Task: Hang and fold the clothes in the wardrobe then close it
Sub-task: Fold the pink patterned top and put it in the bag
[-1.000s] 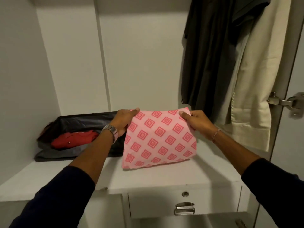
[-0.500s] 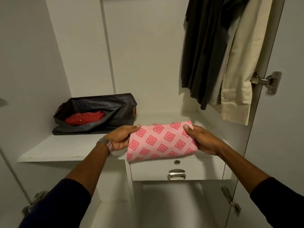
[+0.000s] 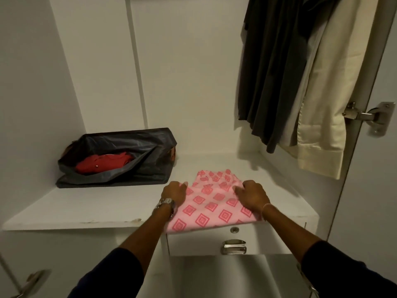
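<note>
Two hands on the pink cloth

Left hand (image 3: 174, 192) and right hand (image 3: 251, 194), fingers curled, grip the folded pink cloth (image 3: 211, 206) on the shelf's (image 3: 86, 208) near edge. Far left, a dark bag (image 3: 120, 155) holds a red garment (image 3: 103, 163)

Overall level: dim, warm-tinted indoor light; white wardrobe panels read grey-beige.
Light source: not in frame; brightest patch is the back panel (image 3: 189, 67) at upper centre, falling off toward the left edge and the bottom corners.
Shadows: soft shadow under the hanging clothes (image 3: 279, 72) on the shelf (image 3: 86, 209) at centre right; dark band under the shelf lip.
Glare: small highlights on the drawer handle (image 3: 234, 246) and the hinge (image 3: 365, 115) at right.
Blur: motion smear on the pink cloth (image 3: 212, 203), strongest at its far edge; both hands slightly soft.
Distortion: wide-angle; vertical panel edges lean outward toward the frame sides.
Noise: mild compression softness in the dark sleeves at the bottom.
</note>
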